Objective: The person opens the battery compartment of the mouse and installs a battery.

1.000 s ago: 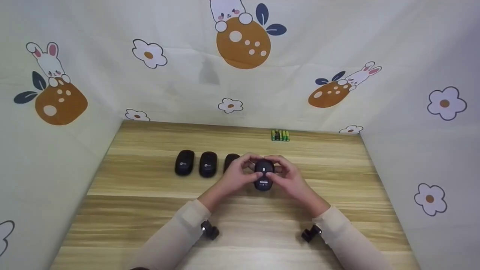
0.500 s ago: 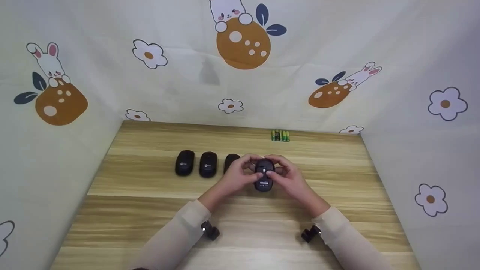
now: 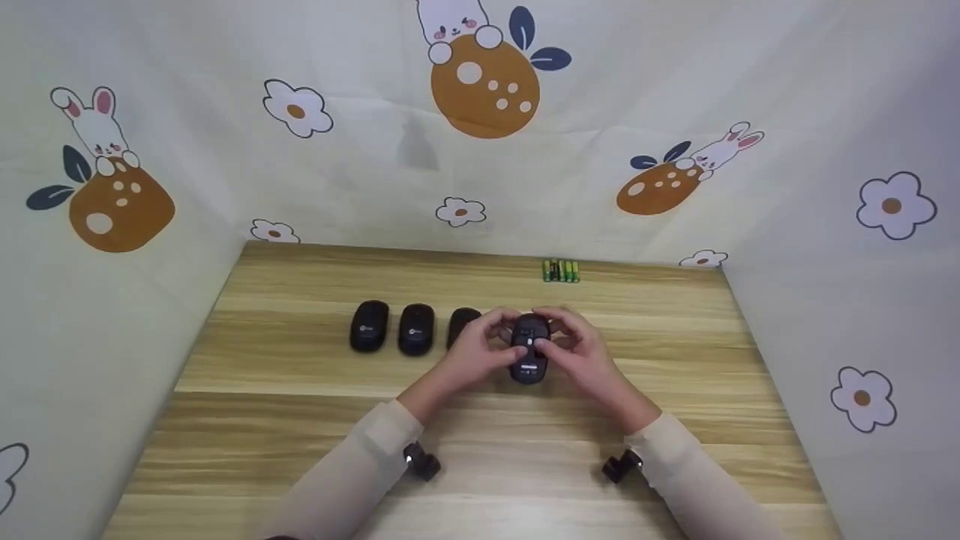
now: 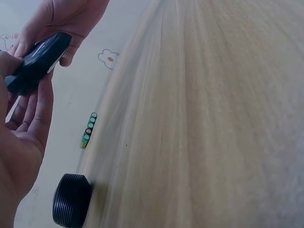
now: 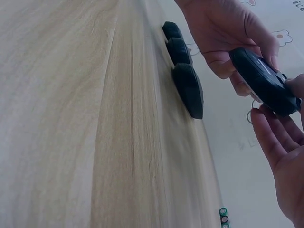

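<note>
A black computer mouse (image 3: 530,361) is held up off the table between both hands, its underside with a white label turned to the head camera. My left hand (image 3: 474,351) grips one side, thumb on the underside and fingers behind. On the other side my right hand (image 3: 583,352) holds it with the thumb pressing near the middle of the underside. A small dark edge (image 5: 283,76) stands out from the mouse by the right thumb in the right wrist view; its kind is unclear. Three more black mice, such as this middle one (image 3: 416,330), lie in a row to the left, the nearest partly hidden.
Several green and black batteries (image 3: 561,271) lie side by side near the table's back edge. Patterned cloth walls (image 3: 360,180) enclose the wooden table (image 3: 300,435) at the back and sides. A small black device (image 3: 421,461) is worn on each wrist.
My right thumb and fingers have shifted slightly on the mouse, and more of its underside shows by the thumb. The left hand, the other mice and the batteries stay in place.
</note>
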Motion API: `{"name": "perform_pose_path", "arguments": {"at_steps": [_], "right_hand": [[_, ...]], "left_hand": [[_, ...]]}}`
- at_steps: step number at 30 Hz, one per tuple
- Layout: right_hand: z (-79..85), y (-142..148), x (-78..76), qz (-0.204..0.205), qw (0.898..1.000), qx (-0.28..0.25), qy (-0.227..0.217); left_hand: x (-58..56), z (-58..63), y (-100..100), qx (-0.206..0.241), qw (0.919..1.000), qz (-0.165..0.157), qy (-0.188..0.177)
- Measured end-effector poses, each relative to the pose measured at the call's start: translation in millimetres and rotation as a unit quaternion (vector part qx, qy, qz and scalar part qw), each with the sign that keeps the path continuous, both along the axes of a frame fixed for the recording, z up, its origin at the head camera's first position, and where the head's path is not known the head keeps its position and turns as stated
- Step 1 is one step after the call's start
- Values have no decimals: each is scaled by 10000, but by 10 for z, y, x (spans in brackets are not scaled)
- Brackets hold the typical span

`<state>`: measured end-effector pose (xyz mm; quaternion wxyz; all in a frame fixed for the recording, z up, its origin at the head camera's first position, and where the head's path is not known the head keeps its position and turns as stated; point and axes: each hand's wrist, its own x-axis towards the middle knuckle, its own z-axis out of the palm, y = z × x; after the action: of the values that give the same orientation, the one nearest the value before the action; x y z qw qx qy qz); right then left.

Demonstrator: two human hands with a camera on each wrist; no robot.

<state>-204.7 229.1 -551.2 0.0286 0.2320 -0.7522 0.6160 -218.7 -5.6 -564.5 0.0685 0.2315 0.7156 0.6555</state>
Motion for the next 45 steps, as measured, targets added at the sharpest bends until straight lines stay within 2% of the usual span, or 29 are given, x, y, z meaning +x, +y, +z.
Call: {"name": "perform_pose_path", "arguments": {"at_steps": [6, 11, 19, 23, 32, 45], "right_hand": [[4, 0, -17, -205, 9991, 115, 339], [4, 0, -23, -347, 9981, 88, 495], [23, 6, -21, -771, 9967, -190, 172], [35, 5, -19, -847, 9958, -340, 68], [65, 65, -65, -831, 9909, -1060, -70], [58, 305, -185, -961, 9911, -903, -180]], "left_hand": [[11, -21, 4, -28, 10000, -21, -79], [13, -49, 9, -119, 9999, -33, 22], [23, -68, 31, -104, 9999, -84, 81], [25, -68, 38, -88, 9999, -58, 21], [27, -59, 33, -182, 9997, -124, -83], [22, -64, 31, -218, 9997, -115, -65]]}}
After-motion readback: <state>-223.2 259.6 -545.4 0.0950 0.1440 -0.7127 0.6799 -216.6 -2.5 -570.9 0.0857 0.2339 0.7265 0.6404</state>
